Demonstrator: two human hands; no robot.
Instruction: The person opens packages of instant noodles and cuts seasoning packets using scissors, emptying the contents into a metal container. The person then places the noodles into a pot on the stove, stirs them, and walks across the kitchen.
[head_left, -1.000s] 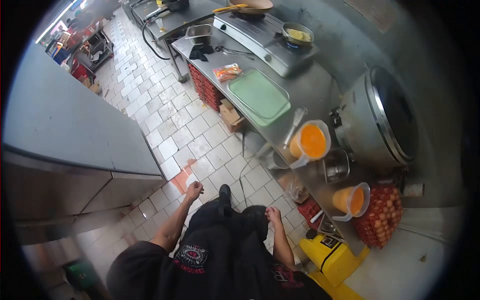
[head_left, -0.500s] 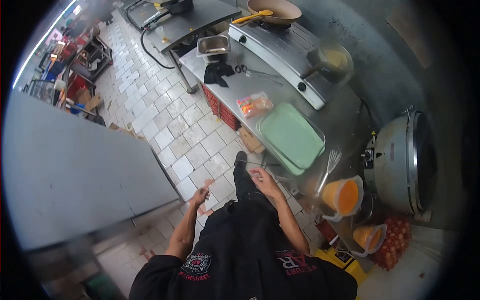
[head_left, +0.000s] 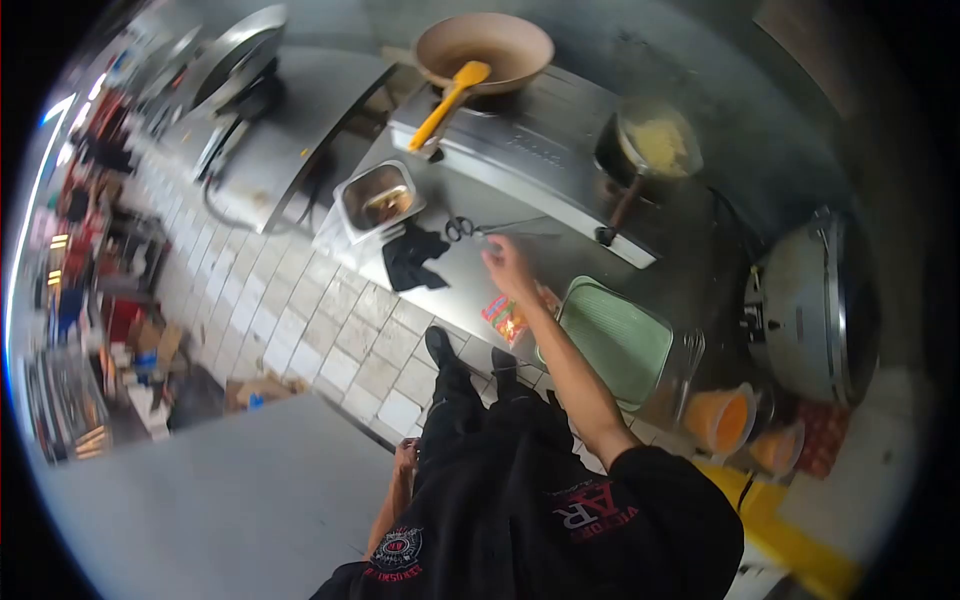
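Note:
My right hand reaches over the steel table with fingers apart and holds nothing. Just beyond its fingertips lie scissors with black ring handles. A black cloth is to the left of them. Under my right forearm sits a printed plastic packet, partly covered by the arm. The green tray rests to the right of that forearm. My left hand hangs low beside my leg with its fingers curled; whatever is in it, if anything, is hidden.
A steel pan stands at the table's left end. Behind is a stove with a frying pan, a yellow spatula and a pot. At right are a whisk, orange-filled jugs and a large cooker.
My right hand has moved from beside my leg out over the table towards the scissors. My body and view have turned and come nearer the stove. My left hand stays low.

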